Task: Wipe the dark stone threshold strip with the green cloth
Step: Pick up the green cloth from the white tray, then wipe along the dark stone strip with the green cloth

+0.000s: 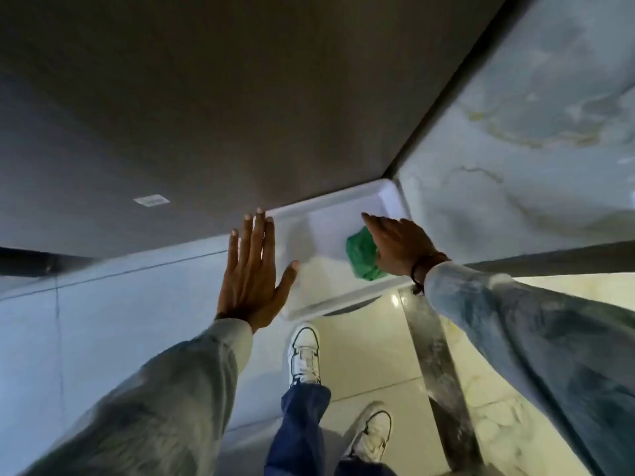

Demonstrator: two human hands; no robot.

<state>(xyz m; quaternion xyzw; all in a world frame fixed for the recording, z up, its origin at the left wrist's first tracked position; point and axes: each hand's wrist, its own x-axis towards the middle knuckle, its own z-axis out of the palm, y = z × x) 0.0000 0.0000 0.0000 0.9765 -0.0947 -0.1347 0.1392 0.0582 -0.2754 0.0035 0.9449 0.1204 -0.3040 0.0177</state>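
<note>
The green cloth (360, 257) lies bunched on a white moulded ledge (326, 207) in the corner. My right hand (398, 245) rests flat on top of the cloth and presses it down, fingers stretched toward the corner. My left hand (252, 269) is spread flat against the pale tiled surface (137, 297) left of the ledge, holding nothing. The dark speckled stone threshold strip (443, 379) runs across the glossy floor below my right forearm, well apart from the cloth.
A large grey-brown panel (240, 97) fills the upper view, and a marbled wall (532, 132) stands on the right. My two white shoes (304, 355) (372, 434) stand on cream floor tiles (371, 338) left of the strip.
</note>
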